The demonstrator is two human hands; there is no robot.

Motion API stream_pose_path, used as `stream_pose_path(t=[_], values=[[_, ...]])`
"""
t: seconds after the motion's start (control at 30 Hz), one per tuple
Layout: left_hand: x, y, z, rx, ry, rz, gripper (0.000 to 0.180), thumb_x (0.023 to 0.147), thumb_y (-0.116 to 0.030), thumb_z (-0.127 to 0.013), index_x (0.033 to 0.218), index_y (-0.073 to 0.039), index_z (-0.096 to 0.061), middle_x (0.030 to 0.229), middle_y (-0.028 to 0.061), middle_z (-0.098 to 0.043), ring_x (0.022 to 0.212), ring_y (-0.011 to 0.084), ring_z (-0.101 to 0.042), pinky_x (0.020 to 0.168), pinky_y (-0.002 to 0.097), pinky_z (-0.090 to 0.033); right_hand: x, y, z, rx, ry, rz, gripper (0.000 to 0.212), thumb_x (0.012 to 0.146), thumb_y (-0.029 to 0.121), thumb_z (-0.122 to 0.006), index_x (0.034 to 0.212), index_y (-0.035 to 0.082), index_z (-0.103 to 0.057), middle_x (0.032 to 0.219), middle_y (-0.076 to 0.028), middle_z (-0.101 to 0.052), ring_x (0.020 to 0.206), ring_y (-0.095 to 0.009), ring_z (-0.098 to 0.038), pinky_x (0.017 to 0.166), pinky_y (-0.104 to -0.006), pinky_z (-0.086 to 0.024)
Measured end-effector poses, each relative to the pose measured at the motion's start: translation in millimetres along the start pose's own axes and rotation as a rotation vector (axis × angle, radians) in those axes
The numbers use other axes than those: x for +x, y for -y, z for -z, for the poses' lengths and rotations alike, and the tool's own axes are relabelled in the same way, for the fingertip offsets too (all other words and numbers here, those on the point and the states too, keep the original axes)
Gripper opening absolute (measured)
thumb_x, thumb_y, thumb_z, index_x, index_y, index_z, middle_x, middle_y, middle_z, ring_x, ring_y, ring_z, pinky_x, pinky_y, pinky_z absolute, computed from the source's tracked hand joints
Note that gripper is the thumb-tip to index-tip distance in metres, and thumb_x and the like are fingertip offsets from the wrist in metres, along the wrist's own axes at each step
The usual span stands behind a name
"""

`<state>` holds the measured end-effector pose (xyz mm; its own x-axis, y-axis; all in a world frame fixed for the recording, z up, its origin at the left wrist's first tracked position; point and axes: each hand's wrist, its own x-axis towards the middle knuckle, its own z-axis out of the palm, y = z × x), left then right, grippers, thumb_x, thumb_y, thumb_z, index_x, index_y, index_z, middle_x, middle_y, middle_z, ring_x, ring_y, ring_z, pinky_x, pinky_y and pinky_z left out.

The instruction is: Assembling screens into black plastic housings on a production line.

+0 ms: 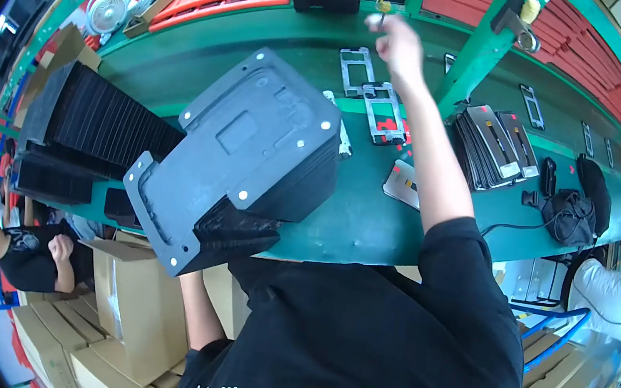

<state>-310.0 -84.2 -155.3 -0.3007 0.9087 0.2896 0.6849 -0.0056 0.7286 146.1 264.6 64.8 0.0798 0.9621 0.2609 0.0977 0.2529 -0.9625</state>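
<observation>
My right hand [400, 48] reaches over the bench to its far side, fingers closed. At the fingertips, just below a hanging yellow cord [384, 1], is something small and dark that I cannot make out. My left forearm [201, 312] goes up beneath a tilted stack of black moulded trays [244, 135], which hides my left hand. Silvery metal frames lie below my right hand: one frame [356, 71] farther off, another frame [384, 114] nearer with red bits on it. Beside my right forearm rests a flat grey panel [403, 184].
A tall stack of black trays [103, 118] stands on the left. Right of a green post [483, 48] are stacked dark panels [487, 146] and a black bag [571, 214]. A white fan [109, 13] sits back left. Cardboard boxes [148, 314] and a co-worker [32, 253] are at lower left.
</observation>
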Motion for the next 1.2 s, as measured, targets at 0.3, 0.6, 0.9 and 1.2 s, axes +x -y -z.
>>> stream_pose_path(t=[0.3,0.6,0.9,1.2], values=[[70.5,-203.5,57.0,-0.172,-0.12,-0.104,0.079,0.096,-0.044,-0.065,0.155,0.0,-0.036,0.151,0.0196,-0.047,0.133,0.0306,-0.052,0.114,0.0425,-0.039,75.2,-132.9,-19.7,-1.367,0.452,0.218,0.024,0.086,0.027,-0.074,0.106,0.014,-0.076,0.11,-0.014,-0.075,0.109,-0.033,-0.069,0.095,-0.0468,-0.053],[77.5,-301.3,98.2,-0.297,-0.081,-0.382,0.132,0.054,-0.063,-0.093,0.156,-0.002,-0.035,0.153,0.018,-0.039,0.14,0.0345,-0.046,0.112,0.0493,-0.038,95.8,-66.9,-55.5,-1.217,0.328,0.182,0.038,0.084,0.038,-0.067,0.102,0.007,-0.076,0.109,-0.018,-0.074,0.103,-0.035,-0.071,0.092,-0.0487,-0.055],[80.7,-326.5,105.2,-0.255,-0.087,-0.302,0.127,0.051,-0.047,-0.098,0.154,-0.003,-0.038,0.144,0.0166,-0.048,0.133,0.0312,-0.05,0.108,0.0468,-0.043,-58.1,206.9,-73.5,-0.455,0.492,0.518,0.025,0.086,0.024,-0.072,0.085,-0.001,-0.073,0.071,-0.004,-0.069,0.068,-0.008,-0.064,0.067,-0.0266,-0.052],[83.1,-337.2,104.7,-0.19,-0.079,-0.375,0.121,0.053,-0.042,-0.095,0.153,-0.001,-0.04,0.135,0.0172,-0.051,0.127,0.0313,-0.055,0.103,0.0456,-0.048,-148.8,239.1,-72.0,-0.937,0.518,0.803,0.018,0.081,0.016,-0.072,0.079,-0.002,-0.072,0.067,-0.016,-0.068,0.063,-0.029,-0.07,0.067,-0.0369,-0.057]])
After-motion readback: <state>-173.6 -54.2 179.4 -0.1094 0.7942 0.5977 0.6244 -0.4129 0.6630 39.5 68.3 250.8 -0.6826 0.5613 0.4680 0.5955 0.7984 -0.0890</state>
